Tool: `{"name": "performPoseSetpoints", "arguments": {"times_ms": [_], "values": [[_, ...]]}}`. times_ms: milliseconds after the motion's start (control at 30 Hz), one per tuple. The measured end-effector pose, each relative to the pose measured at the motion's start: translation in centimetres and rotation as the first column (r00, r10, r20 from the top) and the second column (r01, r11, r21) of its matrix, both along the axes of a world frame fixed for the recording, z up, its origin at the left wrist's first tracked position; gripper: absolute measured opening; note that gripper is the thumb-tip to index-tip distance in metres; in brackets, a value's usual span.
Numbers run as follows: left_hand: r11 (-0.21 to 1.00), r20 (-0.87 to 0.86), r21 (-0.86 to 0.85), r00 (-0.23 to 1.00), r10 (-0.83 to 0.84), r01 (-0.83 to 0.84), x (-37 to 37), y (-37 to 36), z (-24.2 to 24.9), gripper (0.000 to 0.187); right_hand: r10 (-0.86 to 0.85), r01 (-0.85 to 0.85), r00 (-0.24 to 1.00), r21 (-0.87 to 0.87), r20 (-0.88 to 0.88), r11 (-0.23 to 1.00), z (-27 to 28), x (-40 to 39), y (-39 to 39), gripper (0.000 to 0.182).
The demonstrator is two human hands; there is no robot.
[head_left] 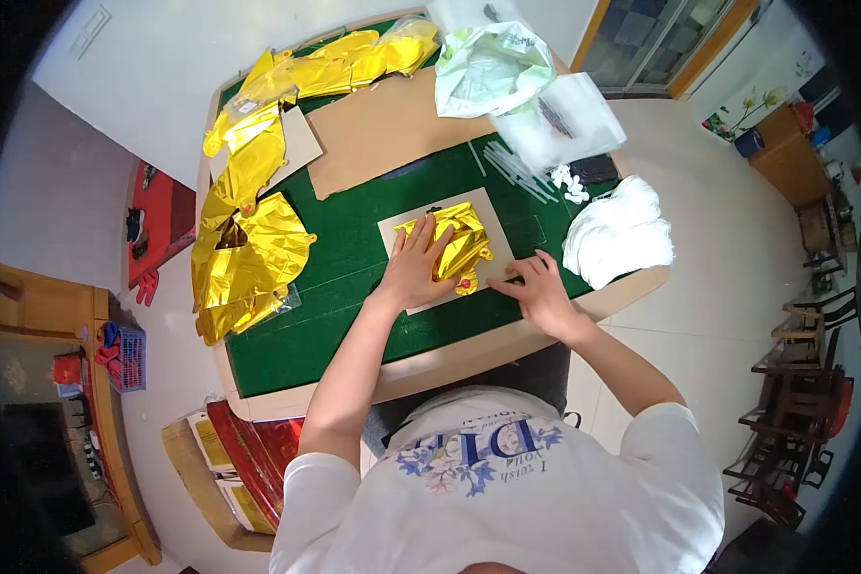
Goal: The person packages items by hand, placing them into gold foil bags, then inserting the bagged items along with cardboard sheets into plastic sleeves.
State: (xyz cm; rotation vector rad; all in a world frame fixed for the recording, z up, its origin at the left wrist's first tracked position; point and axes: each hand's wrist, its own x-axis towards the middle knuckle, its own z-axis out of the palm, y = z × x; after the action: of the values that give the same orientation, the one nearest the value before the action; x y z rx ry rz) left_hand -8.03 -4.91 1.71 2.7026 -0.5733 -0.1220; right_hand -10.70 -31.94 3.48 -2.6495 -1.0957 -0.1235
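A folded gold foil piece [464,247] lies on a square of cardboard [493,230] on the green table top [354,239]. My left hand [416,265] rests on the left part of the foil, palm down with its fingers spread. Beside the right edge of the cardboard is my right hand [538,292], its fingers apart and nothing visible between them. A small red spot shows on the foil's lower end, between the two hands.
Crumpled gold foil [258,253] covers the table's left side and more [354,62] lies along the back. A large cardboard sheet [383,129], a plastic bag [493,72], clear sticks [518,172], small white pieces [569,185] and a white bundle [620,234] are also there.
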Motion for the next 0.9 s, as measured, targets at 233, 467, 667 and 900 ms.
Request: {"name": "performPoseSetpoints", "arguments": {"times_ms": [233, 467, 667, 900], "values": [[1.0, -0.014, 0.008, 1.0, -0.008, 0.008, 0.0, 0.0, 0.4, 0.087, 0.177, -0.192, 0.978, -0.146, -0.111, 0.97, 0.9, 2.0, 1.3, 0.049], [1.0, -0.022, 0.007, 1.0, -0.006, 0.006, 0.0, -0.1, 0.5, 0.088, 0.226, -0.233, 0.966, -0.041, -0.126, 0.972, -1.6, 3.3, 2.0, 0.054], [0.999, -0.016, 0.034, 1.0, -0.016, 0.017, 0.0, 0.0, 0.4, 0.09, 0.144, -0.142, 0.989, 0.041, -0.041, 0.989, -2.0, 3.1, 3.8, 0.05], [1.0, 0.0, 0.022, 1.0, -0.013, 0.013, -0.1, -0.1, 0.5, 0.088, -0.164, 0.179, 0.978, -0.112, 0.131, 0.977, -3.0, 2.2, 6.5, 0.034]]}}
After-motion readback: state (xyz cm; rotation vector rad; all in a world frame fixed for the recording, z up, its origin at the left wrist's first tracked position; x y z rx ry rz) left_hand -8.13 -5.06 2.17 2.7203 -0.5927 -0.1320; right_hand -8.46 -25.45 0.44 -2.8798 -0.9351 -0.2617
